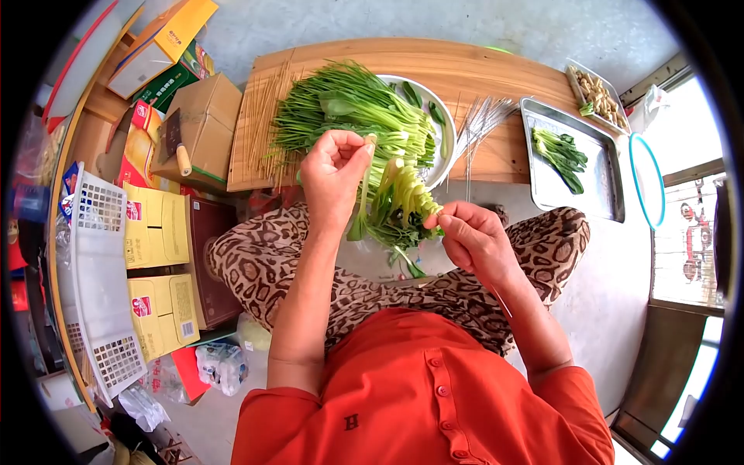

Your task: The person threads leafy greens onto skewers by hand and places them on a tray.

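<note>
Leafy green stalks (404, 190), pale stem ends uppermost, hang packed side by side in a row above the lap, between the two hands and on the person's side of the wooden table (504, 81). The row's long axis slants from near the left hand (337, 178) down to the right hand (477, 236), whose thumb and forefinger are pinched together at its lower-right end. A thin skewer (503, 302) shows by the right wrist, apparently in line with that grip; whether its tip sticks out of the row's far end cannot be told. The left thumb and forefinger are closed on the top of a single stalk (363, 200), which hangs from them with its leaf lowest, just beside the row. So the row lies to the right of the left fingers and somewhat nearer the body, its upper-left end facing them, while the right hand alone touches it. Beyond, garlic chives (329, 97) lie heaped beside and over a white plate (452, 146), with metal skewers (484, 124) fanned to its right.
</note>
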Demonstrator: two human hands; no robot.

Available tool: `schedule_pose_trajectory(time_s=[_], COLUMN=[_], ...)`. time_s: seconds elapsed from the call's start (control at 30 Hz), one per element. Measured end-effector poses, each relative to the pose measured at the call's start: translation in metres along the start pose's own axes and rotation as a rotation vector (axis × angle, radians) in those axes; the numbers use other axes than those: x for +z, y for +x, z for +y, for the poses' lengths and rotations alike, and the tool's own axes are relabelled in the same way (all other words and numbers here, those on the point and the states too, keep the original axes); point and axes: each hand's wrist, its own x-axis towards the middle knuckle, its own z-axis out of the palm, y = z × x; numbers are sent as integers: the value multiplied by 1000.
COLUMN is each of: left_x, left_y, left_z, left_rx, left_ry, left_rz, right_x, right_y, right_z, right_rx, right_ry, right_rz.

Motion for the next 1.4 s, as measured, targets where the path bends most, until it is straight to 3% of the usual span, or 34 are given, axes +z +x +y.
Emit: schedule_pose_trajectory(time_s=[0.4,0.8,1.07,1.17,1.4], left_x=[-5,-4,9,5,16], left_y=[0,-12,-15,-6,59], left_z=[-1,4,-12,-18,-73], left_rx=[49,62,313,165,425], left_ry=[-70,173,55,51,774], left_rz=[39,-20,-126,-145,-271], right_x=[6,7,-3,-18,-46], right_y=[1,2,-3,-14,-37], right_z=[2,3,6,9,26], right_rx=[27,27,9,16,53], right_ry=[-24,-18,35,51,37], right_rz=[14,13,39,63,177])
